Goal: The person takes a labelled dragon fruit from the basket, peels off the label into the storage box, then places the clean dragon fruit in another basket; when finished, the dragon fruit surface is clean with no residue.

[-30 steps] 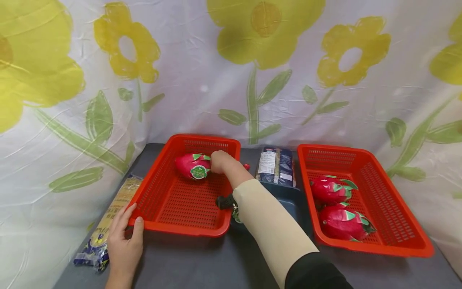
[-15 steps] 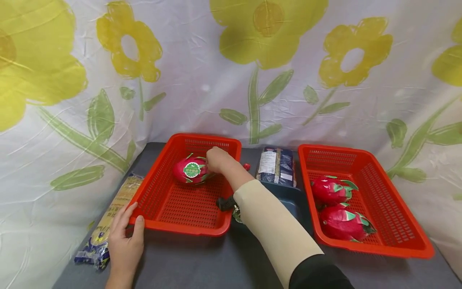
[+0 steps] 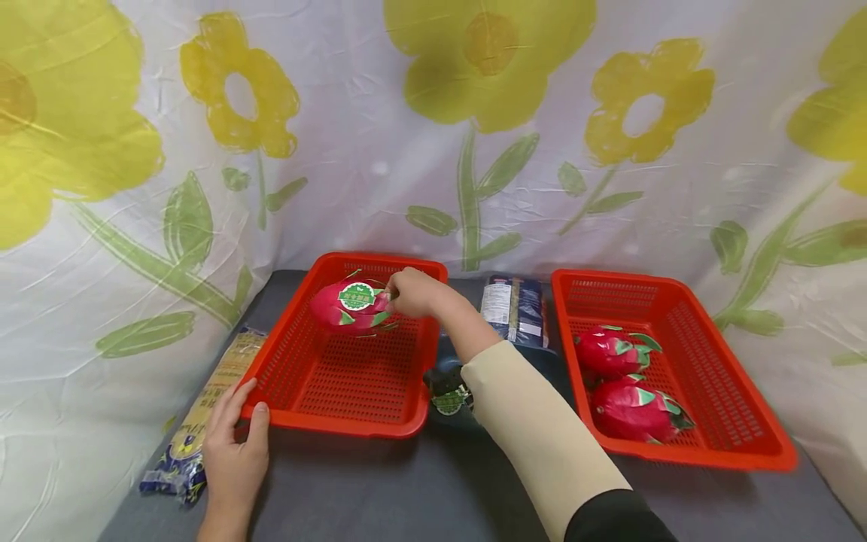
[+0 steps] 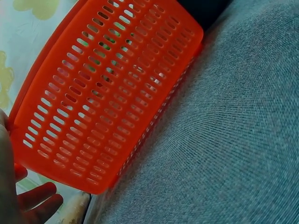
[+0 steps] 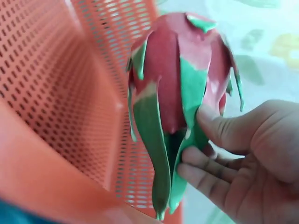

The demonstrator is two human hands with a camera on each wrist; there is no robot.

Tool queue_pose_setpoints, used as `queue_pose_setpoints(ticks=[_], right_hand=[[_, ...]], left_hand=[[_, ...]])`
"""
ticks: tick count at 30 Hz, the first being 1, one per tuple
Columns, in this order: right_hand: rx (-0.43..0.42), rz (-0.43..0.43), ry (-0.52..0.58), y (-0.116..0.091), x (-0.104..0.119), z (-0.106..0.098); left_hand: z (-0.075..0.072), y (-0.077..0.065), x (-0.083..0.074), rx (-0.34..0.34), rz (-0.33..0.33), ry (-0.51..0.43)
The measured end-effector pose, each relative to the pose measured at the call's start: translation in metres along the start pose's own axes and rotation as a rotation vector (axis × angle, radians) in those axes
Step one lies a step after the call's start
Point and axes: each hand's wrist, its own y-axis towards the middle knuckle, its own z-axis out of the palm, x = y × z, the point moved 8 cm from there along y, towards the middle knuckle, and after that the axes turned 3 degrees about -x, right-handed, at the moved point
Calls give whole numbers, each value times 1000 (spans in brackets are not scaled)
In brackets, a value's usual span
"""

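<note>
In the head view, a pink dragon fruit [image 3: 332,307] with green-tipped scales and a round green label is over the left red basket [image 3: 425,429]. My right hand [image 3: 416,292] pinches it by the leafy end. Close up in the right wrist view, the thumb and fingers of that hand [image 5: 252,154] hold the long green leaves, and the fruit [image 5: 168,74] points away beside the basket wall [image 5: 103,79]. At the near left corner of the same basket, my left hand [image 3: 233,452] holds the rim; its fingers [image 4: 39,198] show in the left wrist view.
Another red basket [image 3: 745,455] on the right contains two dragon fruits [image 3: 637,410]. Between the baskets are a dark blue bin [image 3: 552,369] and a navy packet [image 3: 513,310]. A yellow packet [image 3: 203,406] lies left. A green label [image 3: 448,403] shows beside my right forearm.
The dragon fruit in my right hand has turned, bringing its label to the top, and has risen slightly up and left in view. My left hand stays on the rim.
</note>
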Motion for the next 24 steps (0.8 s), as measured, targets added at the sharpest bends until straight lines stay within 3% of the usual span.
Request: queue_pose_setpoints(ticks=[6,14,24], right_hand=[[-81,-94,60,-25,7,-31],[-103,-130,131,-82,11,-61],[-49,-155,165,-172,-4,-62]], left_hand=[[0,2,1,-20,16,3],[1,-1,3,-21,-7,13],[-1,1,3,-37,0,13]])
